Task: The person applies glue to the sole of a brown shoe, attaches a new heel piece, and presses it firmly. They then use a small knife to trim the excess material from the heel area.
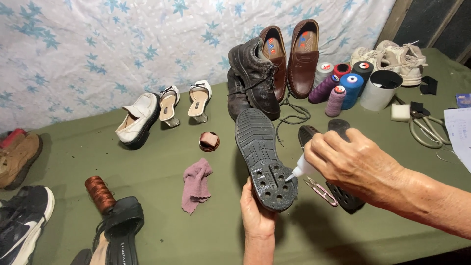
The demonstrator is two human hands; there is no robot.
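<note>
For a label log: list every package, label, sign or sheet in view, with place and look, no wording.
Paper sheet: right table edge, white, faint print.
Small packet: behind the sheet, blue, flat.
Insole stickers: inside the brown loafers, red and blue patches.
Glue bottle: right hand's grip, white, no label showing.

Two bare hands (343, 164), bare forearms, no sleeves, no rings

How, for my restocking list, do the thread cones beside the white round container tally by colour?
White thread cone: 1
Red thread cone: 1
Dark thread cone: 1
Purple thread cone: 1
Blue thread cone: 1
Mauve thread cone: 1
Total: 6
</note>
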